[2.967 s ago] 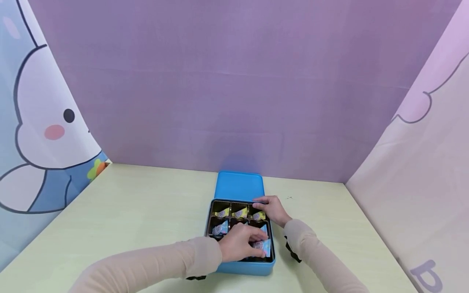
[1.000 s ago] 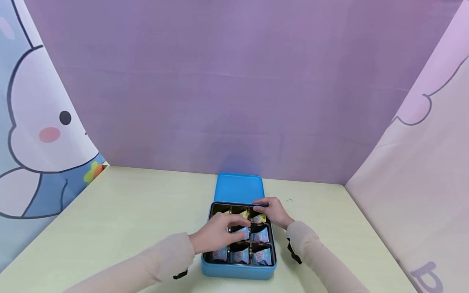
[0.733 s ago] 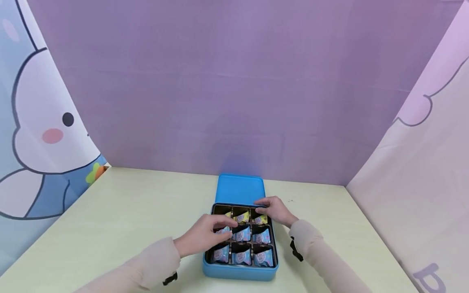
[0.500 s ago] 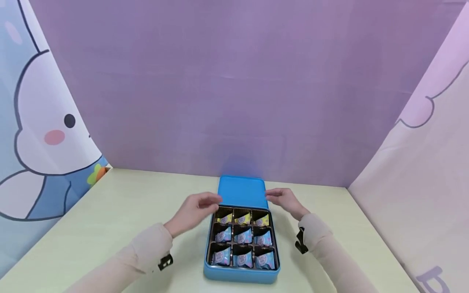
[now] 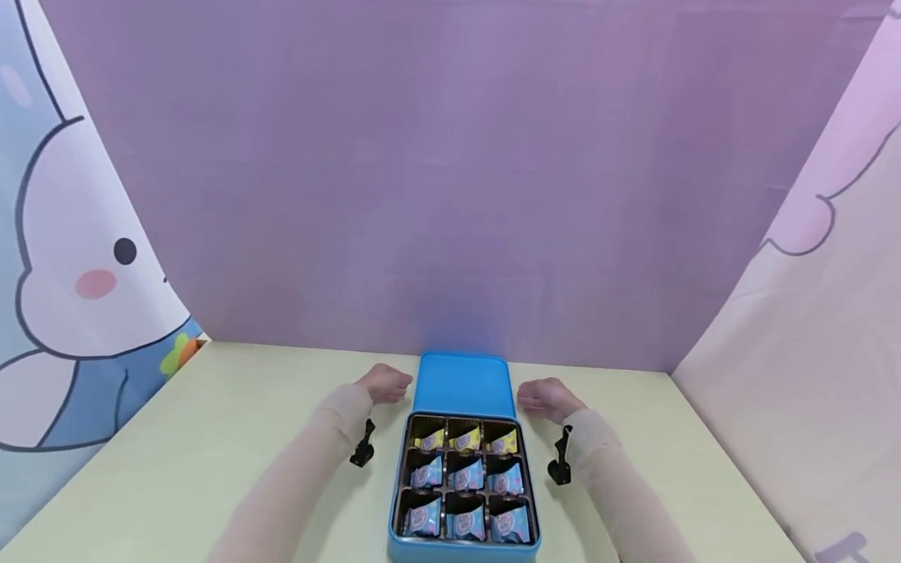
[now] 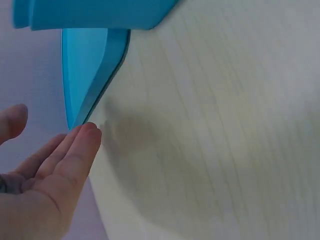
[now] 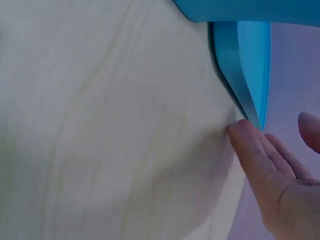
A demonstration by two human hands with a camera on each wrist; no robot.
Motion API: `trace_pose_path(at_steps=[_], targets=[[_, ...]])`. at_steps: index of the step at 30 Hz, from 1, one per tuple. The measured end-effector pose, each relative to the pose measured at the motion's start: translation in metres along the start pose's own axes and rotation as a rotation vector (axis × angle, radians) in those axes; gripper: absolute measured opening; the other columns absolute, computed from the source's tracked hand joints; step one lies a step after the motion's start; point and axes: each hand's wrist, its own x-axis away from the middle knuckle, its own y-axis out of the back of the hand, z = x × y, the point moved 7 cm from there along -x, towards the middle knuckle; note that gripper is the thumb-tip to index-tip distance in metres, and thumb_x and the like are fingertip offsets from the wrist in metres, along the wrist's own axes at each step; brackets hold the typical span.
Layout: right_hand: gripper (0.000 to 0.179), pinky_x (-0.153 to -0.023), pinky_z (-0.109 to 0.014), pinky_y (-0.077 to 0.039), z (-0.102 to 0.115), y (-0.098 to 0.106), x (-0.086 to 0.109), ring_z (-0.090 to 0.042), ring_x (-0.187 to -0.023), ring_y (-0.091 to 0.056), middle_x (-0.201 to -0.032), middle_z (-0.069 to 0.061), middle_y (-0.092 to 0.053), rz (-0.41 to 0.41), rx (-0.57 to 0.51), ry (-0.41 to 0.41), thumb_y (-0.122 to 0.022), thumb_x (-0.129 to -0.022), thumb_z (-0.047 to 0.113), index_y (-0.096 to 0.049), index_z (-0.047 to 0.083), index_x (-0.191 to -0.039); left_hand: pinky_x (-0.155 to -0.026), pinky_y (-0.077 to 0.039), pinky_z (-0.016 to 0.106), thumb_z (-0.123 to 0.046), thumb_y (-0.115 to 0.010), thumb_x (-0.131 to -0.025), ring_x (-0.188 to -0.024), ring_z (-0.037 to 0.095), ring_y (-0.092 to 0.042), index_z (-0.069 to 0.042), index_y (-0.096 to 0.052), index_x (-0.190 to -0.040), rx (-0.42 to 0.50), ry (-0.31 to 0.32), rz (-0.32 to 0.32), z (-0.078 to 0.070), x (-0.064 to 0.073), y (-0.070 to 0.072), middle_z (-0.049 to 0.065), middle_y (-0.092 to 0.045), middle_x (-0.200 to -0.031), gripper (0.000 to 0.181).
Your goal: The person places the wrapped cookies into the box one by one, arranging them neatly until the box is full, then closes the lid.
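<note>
A blue tin box (image 5: 464, 551) stands with its blue lid (image 5: 464, 383) laid back behind it. Its dark divided tray (image 5: 446, 446) has a small wrapped candy in each compartment: yellow-wrapped candies (image 5: 465, 439) in the back row, blue-wrapped candies (image 5: 466, 475) in the two nearer rows. My left hand (image 5: 385, 383) is beside the lid's left edge, and in the left wrist view its straight fingers (image 6: 75, 155) reach the lid's far corner. My right hand (image 5: 551, 397) mirrors it on the right, fingers (image 7: 252, 152) extended by the other corner. Whether either hand touches the lid, I cannot tell.
The box stands on a pale wood-grained table (image 5: 281, 438). A purple backdrop (image 5: 450, 195) rises close behind the lid. Printed cloth walls stand at both sides, the left wall (image 5: 77, 258) with a cartoon figure.
The left hand has left the candies in the tray and moved outward and forward to the lid's left side. The right hand has left the box's rim for the lid's right side.
</note>
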Motion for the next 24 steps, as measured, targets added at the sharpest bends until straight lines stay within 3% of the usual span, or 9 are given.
trace_pose_path(at_steps=[4, 8, 11, 15, 19, 21, 24], targets=[[0.043, -0.104, -0.048, -0.036, -0.007, -0.007, -0.001, -0.039, -0.124, -0.044, -0.131, -0.032, -0.044, 0.010, -0.024, -0.024, -0.041, -0.095, 0.005, -0.035, -0.018, -0.131, -0.093, -0.049, 0.040, -0.019, -0.056, -0.091, -0.117, 0.037, -0.050, 0.015, -0.035, -0.131, 0.021, 0.015, -0.012, 0.013, -0.013, -0.004, 0.029, -0.047, -0.129, 0.057], [0.041, -0.103, -0.048, -0.038, -0.004, -0.008, -0.002, -0.026, -0.106, -0.059, -0.100, -0.017, -0.063, -0.003, -0.046, -0.031, -0.044, -0.094, 0.006, -0.040, -0.017, -0.128, -0.093, -0.049, 0.040, -0.015, -0.054, -0.090, -0.117, 0.037, -0.051, 0.015, -0.036, -0.130, 0.088, 0.004, -0.038, 0.013, -0.018, -0.008, 0.030, -0.048, -0.128, 0.053], [0.039, -0.103, -0.047, -0.038, -0.001, -0.011, -0.002, -0.014, -0.088, -0.060, -0.076, -0.002, -0.059, 0.005, -0.065, -0.049, -0.045, -0.094, 0.007, -0.042, -0.015, -0.126, -0.093, -0.049, 0.041, -0.007, -0.050, -0.090, -0.117, 0.037, -0.051, 0.015, -0.038, -0.130, 0.175, 0.027, -0.098, 0.010, -0.014, -0.009, 0.030, -0.048, -0.127, 0.047], [0.037, -0.104, -0.047, -0.036, 0.004, -0.019, -0.002, -0.009, -0.071, -0.053, -0.061, 0.004, -0.048, 0.023, -0.070, -0.061, -0.043, -0.095, 0.008, -0.042, -0.014, -0.126, -0.083, -0.054, 0.038, -0.003, -0.049, -0.088, -0.102, 0.032, -0.060, 0.015, -0.042, -0.126, 0.204, 0.043, -0.186, 0.008, -0.007, -0.004, 0.029, -0.055, -0.116, 0.042], [0.038, -0.104, -0.046, -0.038, 0.009, -0.021, -0.003, -0.009, -0.066, -0.048, -0.074, -0.002, -0.053, -0.026, -0.093, -0.059, -0.042, -0.095, 0.004, -0.039, -0.013, -0.130, -0.069, -0.053, 0.030, -0.005, -0.048, -0.089, -0.076, 0.020, -0.057, 0.012, -0.048, -0.121, 0.194, 0.041, -0.225, 0.005, -0.004, 0.002, 0.017, -0.057, -0.091, 0.036], [0.039, -0.102, -0.046, -0.040, 0.010, -0.019, -0.003, -0.013, -0.075, -0.054, -0.095, -0.014, -0.060, -0.078, -0.108, -0.057, -0.043, -0.095, 0.001, -0.039, -0.012, -0.132, -0.067, -0.051, 0.028, -0.006, -0.048, -0.090, -0.075, 0.017, -0.055, 0.009, -0.051, -0.121, 0.184, 0.028, -0.245, 0.003, -0.003, 0.004, 0.013, -0.056, -0.090, 0.034], [0.039, -0.100, -0.044, -0.043, 0.014, -0.016, -0.002, -0.026, -0.097, -0.059, -0.124, -0.025, -0.051, -0.161, -0.129, -0.030, -0.044, -0.093, -0.003, -0.042, -0.010, -0.131, -0.075, -0.054, 0.030, -0.009, -0.052, -0.090, -0.088, 0.024, -0.062, 0.004, -0.055, -0.121, 0.183, -0.002, -0.298, -0.001, -0.001, 0.007, 0.017, -0.060, -0.105, 0.034]])
